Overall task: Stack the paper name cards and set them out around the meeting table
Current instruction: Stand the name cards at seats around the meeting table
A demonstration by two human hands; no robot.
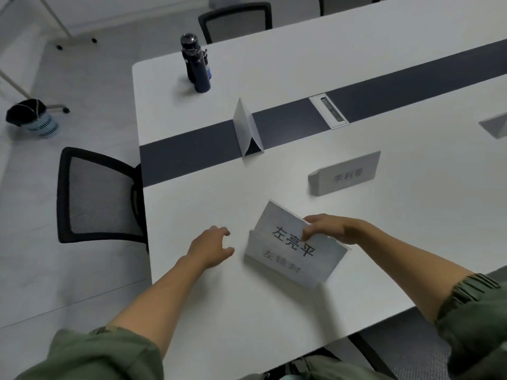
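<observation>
**Item:** name cards, paper, folded; 2 in work, nr front edge of bench (219, 311).

**Location:** top card (290, 237) held over lower card (277, 266), overlapping it; lower card lies on bench w/ its left end & front margin showing; whether the 2 touch cannot be told.

**Hands:** right hand (329, 229) clamped on top card, thumb & fingers pinching its far-right edge; left hand (211, 246) apart from both cards, just beside lower card's left end, fingers loosely spread, nothing held.

**Orientation:** top card's printed face turned up toward wearer, large characters legible; long axis run diagonally, far-left to near-right; lower card's long axis roughly parallel, a little less slanted; its print fainter.

**Others noted:** tent card (247, 130) stood end-on at dark centre strip; another card (345, 174) stood to the right, print facing wearer; bottle (196, 64) nr far corner.

**Risks (judged):**
- top card is pinched at 1 edge only, so its unsupported left end may droop or swing;
- folded panels may spring apart & spoil a flat stack;
- lower card, unheld, may be shoved along the bench when top card is set down;
- slant mismatch is likely to give a ragged stack unless edges are squared by left hand.
</observation>
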